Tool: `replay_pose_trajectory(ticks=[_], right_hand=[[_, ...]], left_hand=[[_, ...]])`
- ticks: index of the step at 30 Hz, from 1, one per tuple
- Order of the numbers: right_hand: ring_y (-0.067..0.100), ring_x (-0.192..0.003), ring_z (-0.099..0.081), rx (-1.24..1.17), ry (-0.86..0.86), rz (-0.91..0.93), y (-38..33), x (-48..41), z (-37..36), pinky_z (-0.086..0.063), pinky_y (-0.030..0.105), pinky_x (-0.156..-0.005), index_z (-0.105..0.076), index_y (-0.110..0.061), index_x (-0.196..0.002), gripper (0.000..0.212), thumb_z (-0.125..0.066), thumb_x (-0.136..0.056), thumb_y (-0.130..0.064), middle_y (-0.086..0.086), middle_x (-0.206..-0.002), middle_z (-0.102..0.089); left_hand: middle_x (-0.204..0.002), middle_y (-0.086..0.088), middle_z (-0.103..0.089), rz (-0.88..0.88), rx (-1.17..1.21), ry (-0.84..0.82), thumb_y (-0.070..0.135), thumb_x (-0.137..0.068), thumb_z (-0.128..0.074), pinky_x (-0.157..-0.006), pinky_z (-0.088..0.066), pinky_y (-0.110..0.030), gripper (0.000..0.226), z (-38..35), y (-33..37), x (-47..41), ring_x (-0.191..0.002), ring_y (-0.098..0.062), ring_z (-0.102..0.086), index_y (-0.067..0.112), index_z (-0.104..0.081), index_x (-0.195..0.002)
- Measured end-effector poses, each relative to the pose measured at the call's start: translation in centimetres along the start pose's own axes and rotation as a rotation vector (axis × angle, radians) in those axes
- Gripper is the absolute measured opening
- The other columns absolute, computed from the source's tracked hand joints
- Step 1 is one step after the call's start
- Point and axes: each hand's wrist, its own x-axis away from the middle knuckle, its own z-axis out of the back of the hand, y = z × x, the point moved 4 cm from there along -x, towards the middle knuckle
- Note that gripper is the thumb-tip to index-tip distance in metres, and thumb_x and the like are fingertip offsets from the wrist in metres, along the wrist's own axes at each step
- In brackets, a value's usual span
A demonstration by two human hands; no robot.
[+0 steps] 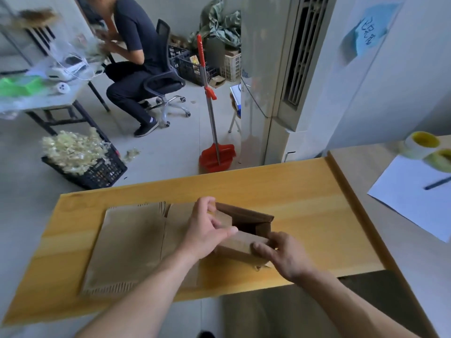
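Observation:
A brown cardboard box blank [129, 242] lies flat on the yellow wooden table [305, 206]. Its right end is folded up into side walls and flaps [246, 214]. My left hand [207, 230] pinches one raised flap between thumb and fingers. My right hand [283, 254] grips the near flap [240, 245] at its right corner, fingers curled over its edge. The inside of the folded part is dark and partly hidden by my hands.
A second table at the right holds a white sheet [410, 193], a pen [438, 182] and two tape rolls [422, 145]. Beyond the table stand a red dustpan with broom [216, 154], a black crate of dried plants [85, 162], and a seated person [136, 62] on an office chair.

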Motion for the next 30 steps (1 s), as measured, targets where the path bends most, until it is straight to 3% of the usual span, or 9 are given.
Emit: replay_pose_trajectory(ticks=[2, 4, 8, 11, 13, 15, 19, 27, 30], right_hand=[[0.016, -0.082, -0.065, -0.079, 0.018, -0.036, 0.4, -0.3, -0.5, -0.054, 0.042, -0.077, -0.062, -0.022, -0.09, 0.027, -0.066, -0.088, -0.049, -0.005, -0.088, -0.069], [0.019, -0.088, -0.065, -0.13, 0.057, -0.079, 1.0, -0.4, -0.8, -0.053, 0.041, -0.08, -0.051, -0.028, -0.101, 0.029, -0.071, -0.087, -0.044, -0.007, -0.094, -0.066], [0.027, -0.104, -0.062, -0.166, 0.09, -0.187, 2.9, -1.0, -1.8, -0.049, 0.041, -0.091, -0.029, -0.028, -0.137, 0.072, -0.075, -0.083, -0.045, 0.005, -0.122, -0.062], [0.025, -0.128, -0.053, -0.231, 0.043, -0.176, 2.9, -1.5, -3.1, -0.041, 0.029, -0.1, -0.004, -0.043, -0.155, 0.093, -0.07, -0.09, -0.038, 0.003, -0.149, -0.047], [0.02, -0.13, -0.048, -0.26, 0.029, -0.143, 2.5, -2.0, -3.5, -0.037, 0.025, -0.102, -0.006, -0.047, -0.154, 0.084, -0.062, -0.096, -0.028, -0.001, -0.155, -0.038], [0.016, -0.11, -0.048, -0.313, 0.052, -0.141, 2.7, -3.0, -3.7, -0.041, 0.036, -0.105, -0.011, -0.05, -0.153, 0.076, -0.056, -0.098, -0.023, -0.002, -0.155, -0.035], [0.015, -0.102, -0.045, -0.359, 0.165, -0.192, 3.3, -4.1, -2.7, -0.049, 0.05, -0.099, -0.017, -0.054, -0.147, 0.064, -0.051, -0.099, -0.028, -0.002, -0.146, -0.039], [0.02, -0.097, -0.057, -0.372, 0.569, -0.264, 6.8, 1.8, 7.9, -0.061, 0.039, -0.07, -0.026, -0.044, -0.141, 0.043, -0.045, -0.103, -0.039, -0.008, -0.127, -0.042], [0.019, -0.09, -0.058, -0.395, 0.775, -0.363, 10.3, 6.6, 12.1, -0.061, 0.043, -0.069, -0.031, -0.041, -0.141, 0.041, -0.045, -0.103, -0.037, -0.01, -0.121, -0.046]], left_hand=[[-0.116, 0.012, -0.043, 0.011, -0.034, 0.013, 0.035, -0.074, -0.084, -0.064, -0.047, -0.009, 0.087, -0.6, 0.1, 0.3, -0.091, -0.011, -0.055, 0.042, -0.029, -0.141], [-0.116, 0.013, -0.04, -0.022, -0.137, -0.006, 0.04, -0.074, -0.083, -0.068, -0.045, -0.007, 0.071, -1.1, -0.4, 0.0, -0.091, -0.008, -0.051, 0.039, -0.046, -0.134], [-0.126, 0.015, -0.038, -0.07, -0.245, -0.086, 0.041, -0.079, -0.078, -0.104, -0.033, -0.022, 0.025, -2.4, -4.0, -1.1, -0.121, -0.007, -0.04, 0.024, -0.063, -0.091], [-0.131, 0.003, -0.048, -0.074, -0.145, -0.079, 0.026, -0.089, -0.07, -0.096, -0.029, -0.021, 0.021, -4.2, -6.2, -2.0, -0.137, -0.009, -0.034, 0.022, -0.051, -0.079], [-0.117, 0.001, -0.053, -0.096, -0.12, -0.056, 0.02, -0.091, -0.066, -0.086, -0.031, -0.021, 0.029, -5.4, -6.4, -3.0, -0.137, -0.009, -0.037, 0.025, -0.041, -0.077], [-0.115, 0.004, -0.05, -0.109, -0.114, -0.047, 0.019, -0.093, -0.063, -0.084, -0.032, -0.021, 0.026, -6.1, -6.1, -4.1, -0.128, -0.008, -0.043, 0.024, -0.041, -0.08], [-0.097, 0.004, -0.045, -0.197, -0.125, -0.058, 0.018, -0.096, -0.058, -0.069, -0.035, -0.003, 0.015, -6.7, -3.2, -5.7, -0.084, -0.001, -0.048, 0.019, -0.044, -0.091], [-0.097, 0.004, -0.041, -0.44, -0.066, -0.202, 0.023, -0.097, -0.057, -0.067, -0.038, -0.001, 0.014, -14.6, 9.3, -6.7, -0.081, -0.009, -0.045, 0.019, -0.044, -0.093], [-0.103, 0.003, -0.042, -0.547, -0.067, -0.327, 0.029, -0.098, -0.055, -0.064, -0.04, -0.002, 0.015, -20.1, 14.8, -5.0, -0.083, -0.009, -0.046, 0.021, -0.043, -0.094]])
